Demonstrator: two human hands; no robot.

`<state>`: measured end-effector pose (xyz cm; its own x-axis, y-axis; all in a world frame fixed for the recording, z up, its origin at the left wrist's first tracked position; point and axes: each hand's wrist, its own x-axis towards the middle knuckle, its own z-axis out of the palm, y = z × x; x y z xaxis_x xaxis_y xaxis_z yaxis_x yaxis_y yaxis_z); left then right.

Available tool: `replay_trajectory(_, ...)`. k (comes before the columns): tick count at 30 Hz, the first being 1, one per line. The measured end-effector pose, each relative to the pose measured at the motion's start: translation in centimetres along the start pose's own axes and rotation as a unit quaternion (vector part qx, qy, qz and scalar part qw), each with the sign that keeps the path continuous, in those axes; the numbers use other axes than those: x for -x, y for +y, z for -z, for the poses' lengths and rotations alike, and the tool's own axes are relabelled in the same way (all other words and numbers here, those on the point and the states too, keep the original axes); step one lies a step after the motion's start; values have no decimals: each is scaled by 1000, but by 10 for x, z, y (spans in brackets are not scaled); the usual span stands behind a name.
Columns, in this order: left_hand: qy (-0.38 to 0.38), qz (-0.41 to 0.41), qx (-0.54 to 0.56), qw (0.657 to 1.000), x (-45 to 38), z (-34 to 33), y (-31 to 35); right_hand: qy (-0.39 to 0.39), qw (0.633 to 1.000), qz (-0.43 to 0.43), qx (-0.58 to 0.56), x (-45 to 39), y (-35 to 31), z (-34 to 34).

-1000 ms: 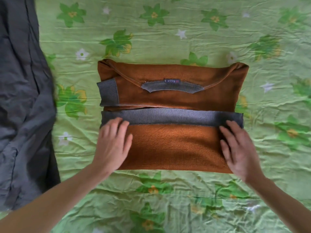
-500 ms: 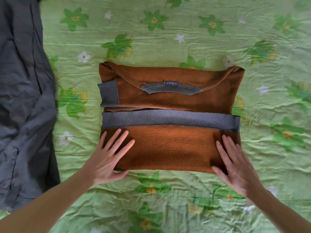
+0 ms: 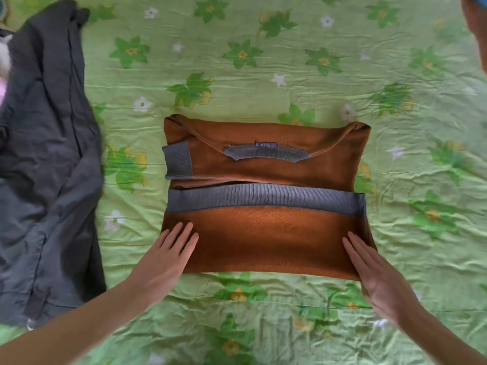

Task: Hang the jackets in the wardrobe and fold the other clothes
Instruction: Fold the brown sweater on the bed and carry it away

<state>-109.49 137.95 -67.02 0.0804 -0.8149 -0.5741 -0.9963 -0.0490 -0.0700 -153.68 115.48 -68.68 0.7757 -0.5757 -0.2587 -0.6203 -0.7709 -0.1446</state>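
Note:
A rust-brown sweater (image 3: 266, 241) with grey ribbed hem, cuff and collar lies folded into a rectangle in the middle of the bed. Its lower part is folded up, so the grey hem band runs across the middle. My left hand (image 3: 164, 262) lies flat on the sweater's near left corner, fingers straight. My right hand (image 3: 376, 275) lies flat on the near right corner, fingers straight. A dark grey jacket (image 3: 44, 164) is spread out at the left side of the bed, apart from both hands.
The bed is covered by a green sheet (image 3: 263, 61) with a flower print, wrinkled around the sweater. Something pink and white (image 3: 2, 75) peeks out at the far left edge. A blurred orange shape (image 3: 477, 27) sits in the top right corner.
Both hands have slid down from the grey hem band to the sweater's near corners, staying flat. The view has shifted so the sweater sits lower.

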Motion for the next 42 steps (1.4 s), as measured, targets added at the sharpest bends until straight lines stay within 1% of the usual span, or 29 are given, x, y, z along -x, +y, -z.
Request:
replay_trajectory(1, -23, -21, -7, 1000, 4, 8, 2, -19, 1000, 8, -1, 6, 3, 6)
replay_trajectory(3, -38, -62, -20, 997, 17, 20, 9, -70, 997, 23, -2, 18, 7, 18)
replay_trajectory(4, -68, -87, -17, 994, 22, 22, 9, -97, 995, 29, 2, 23, 8, 25)
replay_trajectory(5, -109, -93, 3, 990, 26, 29, 8, -117, 992, 37, 5, 26, 9, 31)
replay_trajectory(7, -133, -100, 65, 984, 30, 39, 5, -132, 990, 55, 7, 30, 14, 37)
replay_trajectory(8, -129, -88, 106, 982, 31, 40, 1, -137, 989, 56, 5, 29, 16, 41)
replay_trajectory(10, -105, -38, 199, 974, 31, 48, -12, -145, 989, 30, -26, 27, 23, 49)
replay_trajectory(12, -84, -13, 282, 956, 31, 50, -35, -118, 986, -27, -110, 26, 33, 57)
replay_trajectory(13, -70, -8, 326, 943, 32, 50, -47, -106, 978, -66, -166, 24, 37, 65)
replay_trajectory(15, 4, 24, 417, 908, 37, 57, -67, -42, 965, -120, -231, 13, 42, 87)
replay_trajectory(16, 38, 43, 479, 876, 39, 58, -72, -33, 951, -147, -269, 5, 44, 96)
replay_trajectory(17, 88, 56, 531, 841, 39, 64, -75, -16, 933, -176, -314, -6, 45, 104)
replay_trajectory(19, 177, 101, 610, 766, 31, 71, -76, 70, 889, -257, -373, -28, 45, 114)
replay_trajectory(20, 210, 125, 628, 739, 25, 75, -74, 113, 863, -292, -397, -38, 45, 116)
replay_trajectory(21, 236, 141, 633, 724, 17, 80, -70, 147, 839, -315, -419, -50, 42, 118)
replay_trajectory(22, 265, 160, 623, 718, 8, 85, -64, 174, 823, -322, -433, -61, 39, 119)
replay_trajectory(23, 294, 174, 607, 717, -2, 89, -58, 193, 816, -319, -443, -72, 33, 121)
replay_trajectory(24, 325, 192, 589, 715, -14, 92, -53, 210, 819, -308, -436, -82, 27, 122)
replay_trajectory(27, 396, 238, 521, 718, -52, 100, -48, 252, 866, -281, -329, -116, 16, 121)
replay_trajectory(29, 415, 261, 478, 729, -76, 100, -57, 258, 881, -287, -273, -139, 17, 118)
replay_trajectory(31, 413, 280, 436, 749, -99, 97, -71, 236, 888, -319, -233, -162, 26, 112)
replay_trajectory(33, 403, 278, 407, 771, -118, 93, -83, 203, 896, -342, -199, -184, 37, 107)
replay_trajectory(35, 396, 272, 399, 781, -135, 89, -93, 175, 902, -358, -167, -203, 48, 102)
replay_trajectory(37, 388, 270, 393, 788, -149, 85, -100, 164, 905, -365, -142, -219, 57, 95)
replay_trajectory(42, 364, 300, 355, 807, -178, 72, -112, 139, 914, -366, -106, -253, 73, 78)
